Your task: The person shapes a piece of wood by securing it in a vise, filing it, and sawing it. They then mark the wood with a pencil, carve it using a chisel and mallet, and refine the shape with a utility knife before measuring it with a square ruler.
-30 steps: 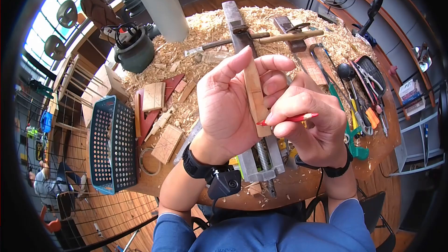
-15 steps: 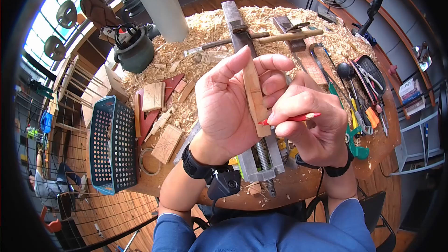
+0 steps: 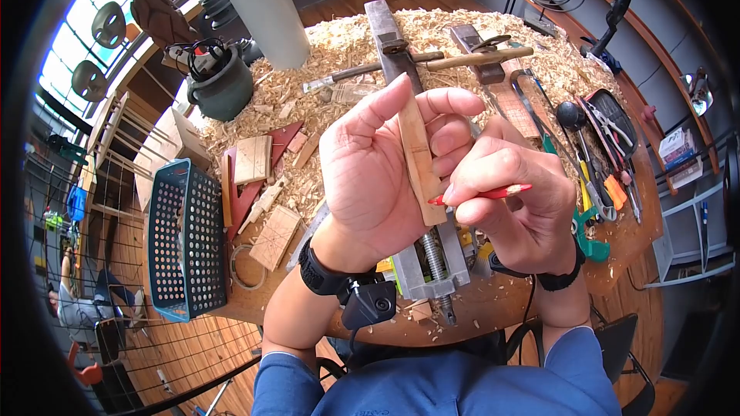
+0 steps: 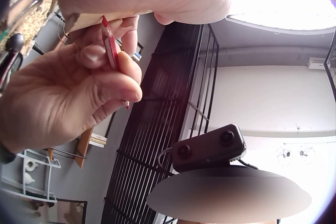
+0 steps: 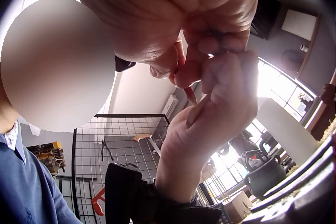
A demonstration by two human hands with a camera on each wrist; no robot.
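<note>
My left hand, palm up, holds a slim wooden strip lengthwise across its fingers. The fingers curl up along the strip's right side, and the thumb points away at its far end. My right hand pinches a red pencil between thumb and fingers. The pencil's point is right at the near end of the strip. From the left wrist view, the pencil slants up to the edge of the wood. In the right wrist view, the hands largely hide the work.
Below the hands is a metal vise with a threaded screw. Wood shavings cover much of the table. At left stand a blue perforated basket and a dark pot; tools such as pliers lie at right.
The pencil point has crept very slightly to the right on the wooden strip. Both hands keep their hold, and the surroundings look the same.
</note>
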